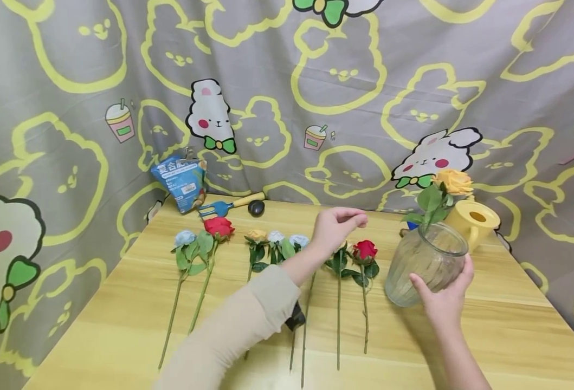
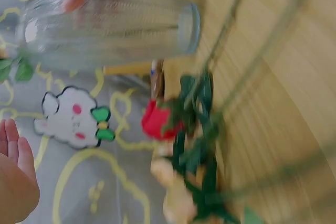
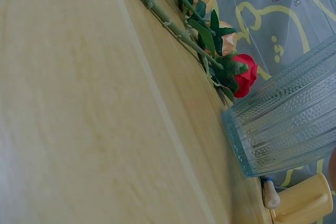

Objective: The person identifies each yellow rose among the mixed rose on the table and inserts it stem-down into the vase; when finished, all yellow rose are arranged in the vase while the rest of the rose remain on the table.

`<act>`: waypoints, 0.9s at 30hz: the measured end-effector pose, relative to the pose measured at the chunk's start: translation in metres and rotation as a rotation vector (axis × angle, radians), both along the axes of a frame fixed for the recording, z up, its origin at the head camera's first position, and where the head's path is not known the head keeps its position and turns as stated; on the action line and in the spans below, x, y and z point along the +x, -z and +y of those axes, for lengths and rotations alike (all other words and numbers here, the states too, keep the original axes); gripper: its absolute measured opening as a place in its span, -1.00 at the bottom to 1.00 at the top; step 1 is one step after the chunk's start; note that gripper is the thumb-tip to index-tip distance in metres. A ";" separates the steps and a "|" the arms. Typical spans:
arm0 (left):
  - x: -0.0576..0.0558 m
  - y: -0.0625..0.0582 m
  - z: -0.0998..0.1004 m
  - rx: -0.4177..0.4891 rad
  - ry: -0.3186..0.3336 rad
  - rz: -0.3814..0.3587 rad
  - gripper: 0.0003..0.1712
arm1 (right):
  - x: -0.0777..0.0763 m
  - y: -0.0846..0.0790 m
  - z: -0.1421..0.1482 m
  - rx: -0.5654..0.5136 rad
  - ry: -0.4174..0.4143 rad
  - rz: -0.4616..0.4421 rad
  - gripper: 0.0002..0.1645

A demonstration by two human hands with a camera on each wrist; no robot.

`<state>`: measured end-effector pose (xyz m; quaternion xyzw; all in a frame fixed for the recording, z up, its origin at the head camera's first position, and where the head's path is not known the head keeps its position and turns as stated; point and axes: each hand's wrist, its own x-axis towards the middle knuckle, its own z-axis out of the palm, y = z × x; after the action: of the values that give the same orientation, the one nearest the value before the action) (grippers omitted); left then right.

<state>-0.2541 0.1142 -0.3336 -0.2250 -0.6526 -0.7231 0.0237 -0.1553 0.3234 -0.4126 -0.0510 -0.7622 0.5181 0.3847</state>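
My right hand grips a ribbed clear glass vase from its right side, thumb across the front. The vase leans, its base close over the table. A yellow-orange rose stands in it, bloom and leaves above the rim. My left hand hangs left of the vase above the row of flowers, holding nothing; its fingers look fairly straight in the left wrist view. Beneath and beside it lie a red rose, a yellow rose and pale blue roses, stems pointing toward me.
Farther left lie another red rose and a blue rose. Along the back stand a blue bag, a blue garden fork and a black round object. A yellow watering can is behind the vase, before the patterned curtain.
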 end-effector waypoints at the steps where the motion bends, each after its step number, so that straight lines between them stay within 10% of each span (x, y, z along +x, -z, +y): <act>1: 0.001 -0.003 -0.007 0.010 0.011 -0.003 -0.80 | 0.000 -0.001 0.002 -0.002 0.003 0.005 0.29; 9: 0.003 -0.007 -0.033 0.021 0.036 -0.062 -0.77 | 0.003 -0.004 0.003 -0.006 0.011 0.018 0.27; 21: 0.018 -0.009 -0.002 -0.027 0.123 -0.104 -0.82 | -0.005 0.004 -0.011 -0.007 -0.031 0.005 0.25; 27: 0.020 -0.014 -0.054 -0.209 0.163 -0.097 -0.78 | 0.008 -0.016 -0.015 -0.009 -0.049 0.065 0.21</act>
<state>-0.2340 0.0602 -0.3191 -0.2434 -0.7042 -0.6609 -0.0901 -0.1470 0.3081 -0.3969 -0.0172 -0.7480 0.5320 0.3965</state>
